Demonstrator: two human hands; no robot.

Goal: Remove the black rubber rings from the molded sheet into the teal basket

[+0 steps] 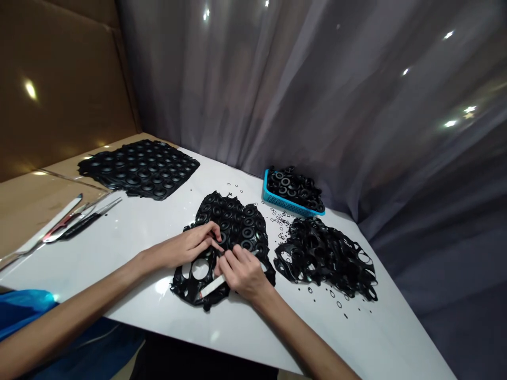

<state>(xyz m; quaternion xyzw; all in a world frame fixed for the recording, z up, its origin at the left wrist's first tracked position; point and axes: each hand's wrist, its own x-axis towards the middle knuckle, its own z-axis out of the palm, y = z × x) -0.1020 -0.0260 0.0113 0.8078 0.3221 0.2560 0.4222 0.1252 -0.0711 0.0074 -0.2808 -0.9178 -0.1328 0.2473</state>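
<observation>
A black rubber sheet (pixel 248 214) with moulded rings lies at the middle of the white table; round holes show in its near left part. My left hand (pixel 192 245) rests on its left side, thumb and fingers closed at a ring near the centre. Beside it, my right hand (pixel 242 270) is closed around a slim tool with a flat white handle (pixel 213 286). The handle end points down to the left, and the working tip is largely hidden by the fingers, so its kind does not show.
Behind stands a blue basket (pixel 293 205) filled with black rings. To the right lies a heap of holed rubber scrap (pixel 328 256), with thin loops scattered around. Another moulded sheet (pixel 142 166) lies far left, near several hand tools (pixel 75 221). A grey curtain (pixel 245 89) hangs behind.
</observation>
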